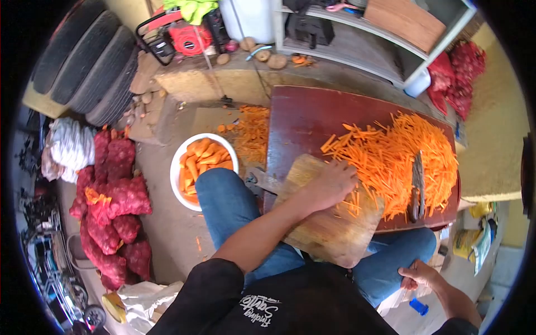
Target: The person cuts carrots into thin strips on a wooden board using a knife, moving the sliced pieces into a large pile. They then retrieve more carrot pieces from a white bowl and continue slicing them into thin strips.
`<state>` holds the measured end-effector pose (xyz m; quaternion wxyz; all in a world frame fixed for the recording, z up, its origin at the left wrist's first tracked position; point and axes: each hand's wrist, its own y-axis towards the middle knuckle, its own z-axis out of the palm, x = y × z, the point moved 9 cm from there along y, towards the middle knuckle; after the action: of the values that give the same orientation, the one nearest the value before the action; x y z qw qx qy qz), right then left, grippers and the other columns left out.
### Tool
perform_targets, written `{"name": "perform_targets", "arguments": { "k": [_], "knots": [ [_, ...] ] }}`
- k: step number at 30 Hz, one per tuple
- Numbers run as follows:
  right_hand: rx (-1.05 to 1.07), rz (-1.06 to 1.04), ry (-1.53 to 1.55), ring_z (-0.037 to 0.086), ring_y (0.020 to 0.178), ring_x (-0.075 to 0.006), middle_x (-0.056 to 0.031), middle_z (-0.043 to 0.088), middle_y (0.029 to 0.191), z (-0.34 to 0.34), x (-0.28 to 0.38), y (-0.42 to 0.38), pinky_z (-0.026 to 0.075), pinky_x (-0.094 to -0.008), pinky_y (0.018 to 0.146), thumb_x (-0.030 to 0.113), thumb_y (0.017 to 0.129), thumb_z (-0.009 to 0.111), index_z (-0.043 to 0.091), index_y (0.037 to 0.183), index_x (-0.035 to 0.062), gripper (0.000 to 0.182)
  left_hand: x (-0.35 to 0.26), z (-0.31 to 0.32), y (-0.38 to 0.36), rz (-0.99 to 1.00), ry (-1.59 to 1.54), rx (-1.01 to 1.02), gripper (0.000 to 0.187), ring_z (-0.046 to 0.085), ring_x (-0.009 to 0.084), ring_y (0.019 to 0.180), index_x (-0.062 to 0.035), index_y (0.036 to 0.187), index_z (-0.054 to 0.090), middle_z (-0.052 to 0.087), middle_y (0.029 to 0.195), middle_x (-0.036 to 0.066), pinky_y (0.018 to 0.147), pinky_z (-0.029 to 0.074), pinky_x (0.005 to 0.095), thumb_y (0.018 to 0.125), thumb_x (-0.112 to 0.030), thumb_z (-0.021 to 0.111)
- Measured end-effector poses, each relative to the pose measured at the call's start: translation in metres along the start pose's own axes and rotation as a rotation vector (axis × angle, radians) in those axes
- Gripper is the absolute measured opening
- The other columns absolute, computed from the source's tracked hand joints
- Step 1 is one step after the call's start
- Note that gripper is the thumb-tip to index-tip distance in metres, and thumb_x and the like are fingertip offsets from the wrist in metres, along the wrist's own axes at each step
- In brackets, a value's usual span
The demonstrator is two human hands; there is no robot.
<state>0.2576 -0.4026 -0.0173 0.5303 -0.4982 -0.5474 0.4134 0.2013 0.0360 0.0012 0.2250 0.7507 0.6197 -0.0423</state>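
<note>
My left hand (pixel 336 182) is over the far right edge of a wooden cutting board (pixel 312 229), its fingers reaching down against cut carrot strips. Nothing firmly gripped shows in it. A few strips lie on the board beside the hand. Beyond it spreads a large heap of carrot strips (pixel 402 159) on a dark red table (pixel 298 120). A knife (pixel 417 187) rests on the right part of the heap, apart from both hands. My right hand (pixel 419 274) is beside my right knee, fingers curled in, and seems to hold nothing.
A white basin (pixel 175 174) of peeled carrots stands on the floor by my left knee. Orange peelings (pixel 254 131) lie behind it. Red mesh sacks (pixel 114 223) and stacked tyres (pixel 84 61) are at the left. A grey shelf (pixel 357 42) stands at the back.
</note>
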Motion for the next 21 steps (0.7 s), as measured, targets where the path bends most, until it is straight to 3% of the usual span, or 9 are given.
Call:
{"name": "perform_targets", "arguments": {
  "k": [12, 21],
  "knots": [
    [0.0, 0.015, 0.069, 0.069, 0.053, -0.0166, -0.015, 0.077, 0.068, 0.001, -0.003, 0.0, 0.055, -0.0304, 0.053, 0.063, 0.103, 0.075, 0.086, 0.086, -0.0075, 0.073, -0.003, -0.002, -0.002, -0.005, 0.019, -0.005, 0.026, 0.064, 0.0316, 0.119, -0.0023, 0.115, 0.076, 0.068, 0.122, 0.012, 0.102, 0.05, 0.0471, 0.096, -0.018, 0.067],
    [-0.012, 0.058, 0.092, 0.069, 0.054, -0.0165, -0.0161, 0.079, 0.071, 0.001, -0.011, 0.002, 0.056, -0.03, 0.054, 0.058, 0.104, 0.076, 0.085, 0.088, -0.0089, 0.069, -0.003, -0.002, -0.002, -0.006, -0.012, -0.005, 0.028, 0.062, 0.0305, 0.118, -0.0018, 0.115, 0.075, 0.068, 0.121, 0.011, 0.101, 0.049, 0.0456, 0.092, -0.016, 0.072]
  ]
}}
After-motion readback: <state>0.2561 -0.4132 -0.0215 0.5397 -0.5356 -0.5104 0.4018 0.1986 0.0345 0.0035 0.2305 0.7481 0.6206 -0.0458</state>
